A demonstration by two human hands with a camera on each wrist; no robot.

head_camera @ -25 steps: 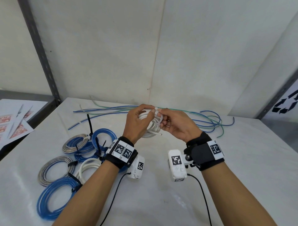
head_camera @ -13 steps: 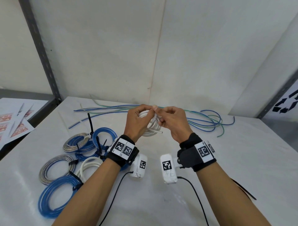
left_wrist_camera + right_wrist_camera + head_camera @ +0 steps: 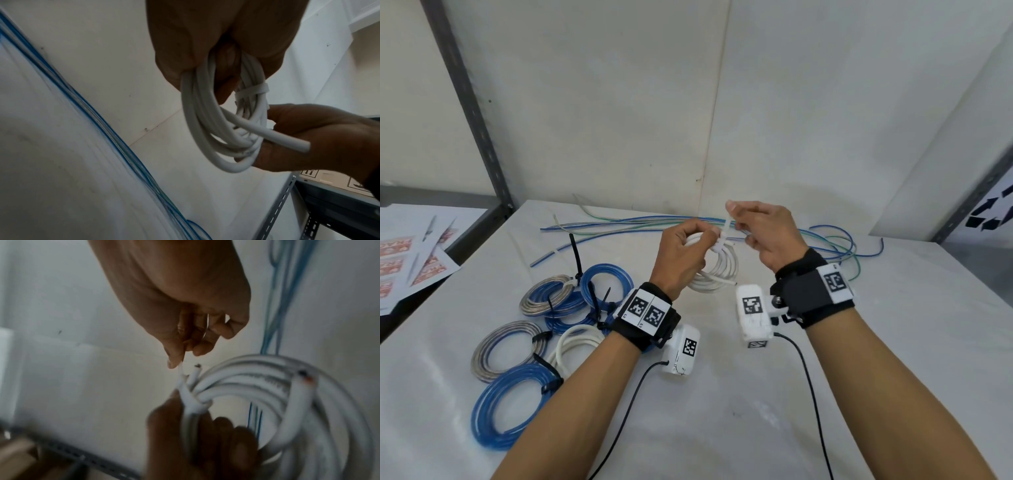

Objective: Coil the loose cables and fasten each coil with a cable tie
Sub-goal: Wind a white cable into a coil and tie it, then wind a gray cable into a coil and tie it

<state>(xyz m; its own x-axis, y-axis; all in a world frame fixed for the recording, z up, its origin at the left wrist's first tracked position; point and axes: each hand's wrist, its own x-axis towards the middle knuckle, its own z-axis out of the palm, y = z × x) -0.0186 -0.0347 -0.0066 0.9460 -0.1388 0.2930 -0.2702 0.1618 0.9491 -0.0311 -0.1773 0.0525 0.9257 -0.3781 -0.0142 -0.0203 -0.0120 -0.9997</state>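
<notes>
over white table point(image 3: 825, 394), left hand point(image 3: 681, 253) is gripping white coil point(image 3: 719, 270); right hand point(image 3: 767, 233) is pinching white cable tie point(image 3: 726, 231) tail.

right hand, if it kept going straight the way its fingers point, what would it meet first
The right hand pinches the white cable tie with fingers pointing left, toward the left hand. It would likely meet that hand's fingertips at the top of the white coil first; depth is unclear.
</notes>
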